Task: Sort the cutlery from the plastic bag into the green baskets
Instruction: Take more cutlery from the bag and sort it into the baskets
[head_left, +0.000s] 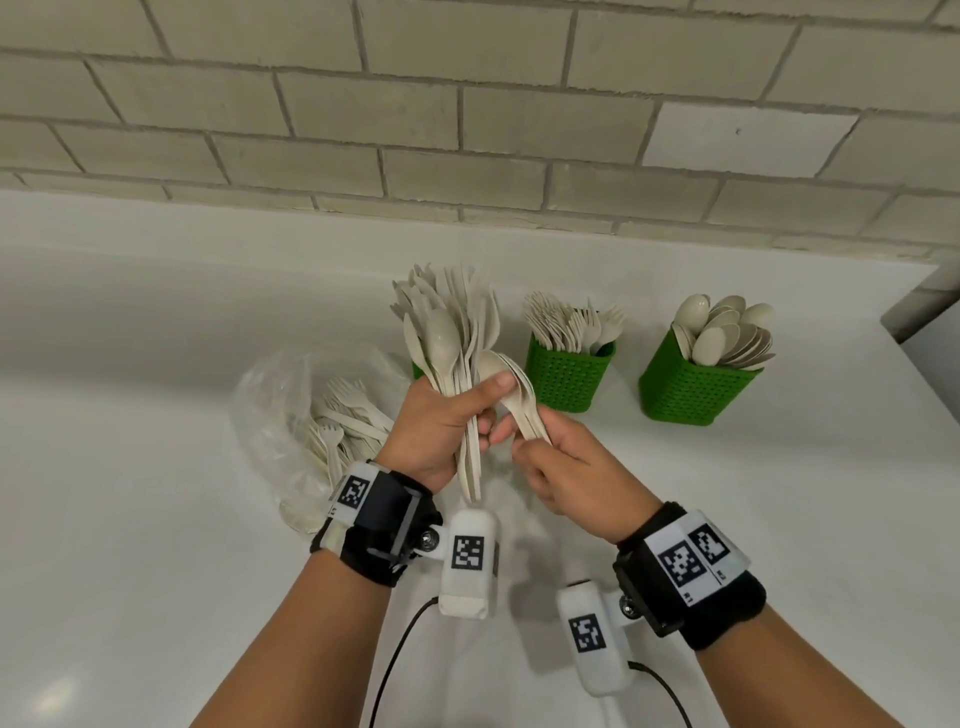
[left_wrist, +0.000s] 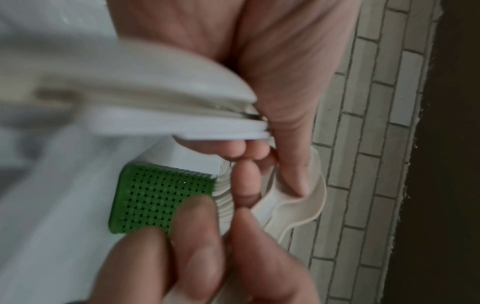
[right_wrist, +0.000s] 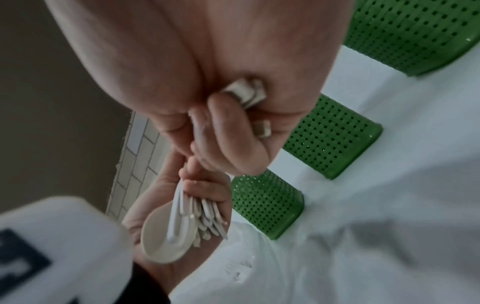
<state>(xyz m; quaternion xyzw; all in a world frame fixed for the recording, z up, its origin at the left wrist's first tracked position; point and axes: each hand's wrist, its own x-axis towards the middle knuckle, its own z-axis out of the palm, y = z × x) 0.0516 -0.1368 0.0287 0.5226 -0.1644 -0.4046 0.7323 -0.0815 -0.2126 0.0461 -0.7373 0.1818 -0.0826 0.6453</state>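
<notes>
The small stack of spoons (head_left: 511, 387) sits pinched in the right hand (head_left: 571, 470), fingers curled round the handles, bowls pointing up and away toward the wall. Its long axis leans toward the left hand (head_left: 441, 431), which is closed round a big mixed bundle of cutlery (head_left: 452, 332) held upright; the two handfuls touch at the left thumb. The spoon basket (head_left: 696, 387) stands to the right of and beyond the stack, well apart, so the right hand is much the nearer carrier. Between them stands the fork basket (head_left: 569, 376), which a direct path would probably have to clear. Left of the stack, the plastic bag (head_left: 291, 415) lies on the worktop (head_left: 130, 467) with forks inside.
</notes>
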